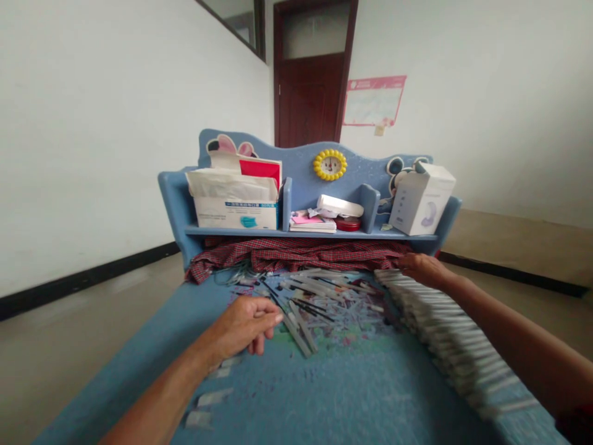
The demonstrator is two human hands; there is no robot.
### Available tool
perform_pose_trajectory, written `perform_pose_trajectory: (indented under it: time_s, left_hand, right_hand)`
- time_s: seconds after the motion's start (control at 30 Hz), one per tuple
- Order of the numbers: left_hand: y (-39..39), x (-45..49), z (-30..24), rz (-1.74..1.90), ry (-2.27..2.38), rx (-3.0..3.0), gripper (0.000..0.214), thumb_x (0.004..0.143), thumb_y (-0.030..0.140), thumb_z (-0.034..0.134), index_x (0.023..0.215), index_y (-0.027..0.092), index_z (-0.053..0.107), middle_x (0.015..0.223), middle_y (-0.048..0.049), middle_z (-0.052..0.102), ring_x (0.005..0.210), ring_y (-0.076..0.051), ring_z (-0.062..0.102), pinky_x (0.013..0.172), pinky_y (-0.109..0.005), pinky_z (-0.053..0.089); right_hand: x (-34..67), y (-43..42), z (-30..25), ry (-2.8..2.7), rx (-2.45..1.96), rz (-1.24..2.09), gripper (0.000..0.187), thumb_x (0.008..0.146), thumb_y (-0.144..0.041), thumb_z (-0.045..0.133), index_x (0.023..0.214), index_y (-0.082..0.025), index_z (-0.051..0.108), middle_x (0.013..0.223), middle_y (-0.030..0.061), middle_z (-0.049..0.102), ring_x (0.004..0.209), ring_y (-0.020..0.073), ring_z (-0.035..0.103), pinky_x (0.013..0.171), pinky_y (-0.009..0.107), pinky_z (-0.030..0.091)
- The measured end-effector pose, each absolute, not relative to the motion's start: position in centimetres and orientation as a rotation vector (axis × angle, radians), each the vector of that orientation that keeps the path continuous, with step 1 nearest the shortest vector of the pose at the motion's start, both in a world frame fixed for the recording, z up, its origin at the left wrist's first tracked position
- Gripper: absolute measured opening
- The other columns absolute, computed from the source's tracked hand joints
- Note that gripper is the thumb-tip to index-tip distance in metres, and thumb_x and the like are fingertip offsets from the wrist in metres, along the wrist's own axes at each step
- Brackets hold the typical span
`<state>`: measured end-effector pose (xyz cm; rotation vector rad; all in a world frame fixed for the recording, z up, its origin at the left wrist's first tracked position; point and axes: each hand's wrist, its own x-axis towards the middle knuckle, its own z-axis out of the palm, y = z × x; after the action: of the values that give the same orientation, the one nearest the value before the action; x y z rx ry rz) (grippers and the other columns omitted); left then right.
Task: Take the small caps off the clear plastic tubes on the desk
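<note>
My left hand (250,324) is over the middle of the blue desk, its thumb and index finger closed together at the tips. Whatever they pinch, if anything, is too small to tell. Right beside the fingertips lie two translucent pen-like tubes (303,330). Behind them spreads a loose heap of clear plastic pieces (352,309) and thin black rods (311,307). My right hand (424,270) rests at the far end of a long row of whitish tubes (445,334), fingers bent together; what is under them is hidden. Several small white pieces (214,397) lie below my left forearm.
A bunched red checked cloth (296,253) lies along the back of the desk (296,402), under a blue shelf (278,233). On the shelf stand a mask box (236,207), papers (312,225), a red round tin (347,224) and a white box (422,201).
</note>
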<state>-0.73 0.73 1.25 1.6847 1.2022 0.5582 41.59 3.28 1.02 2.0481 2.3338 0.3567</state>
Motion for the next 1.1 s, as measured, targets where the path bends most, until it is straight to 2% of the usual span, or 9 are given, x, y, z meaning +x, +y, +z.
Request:
perform_pose_trajectory:
  time_s: [0.43, 0.73, 1.1]
  left_hand:
    - [0.8, -0.9, 1.0, 0.507, 1.186, 1.707, 0.033, 0.064, 0.046, 0.058, 0.074, 0.015, 0.058, 0.057, 0.0013, 0.058, 0.038, -0.009, 0.052, 0.037, -0.017, 0.036]
    - [0.9, -1.2, 0.7, 0.516, 1.132, 1.766, 0.031, 0.067, 0.045, 0.056, 0.076, 0.015, 0.058, 0.059, 0.0005, 0.060, 0.039, -0.009, 0.053, 0.036, -0.016, 0.034]
    - [1.0, -1.3, 0.1, 0.487, 1.115, 1.784, 0.029, 0.066, 0.043, 0.058, 0.074, 0.015, 0.059, 0.057, 0.0005, 0.059, 0.038, -0.009, 0.053, 0.035, -0.016, 0.034]
  right_hand:
    - [42.3, 3.9, -0.8, 2.272, 2.077, 0.381, 0.029, 0.075, -0.013, 0.048, 0.101, -0.019, 0.061, 0.100, 0.0088, 0.063, 0.091, 0.0161, 0.058, 0.076, 0.022, 0.041]
    - [41.3, 3.3, -1.0, 2.182, 2.039, 0.420, 0.037, 0.071, 0.000, 0.040, 0.099, -0.016, 0.059, 0.100, 0.0120, 0.061, 0.091, 0.0182, 0.059, 0.071, 0.023, 0.041]
    - [40.7, 3.4, -0.9, 2.123, 2.015, 0.489, 0.037, 0.072, -0.001, 0.039, 0.101, -0.015, 0.057, 0.103, 0.0135, 0.060, 0.088, 0.0198, 0.059, 0.067, 0.026, 0.041]
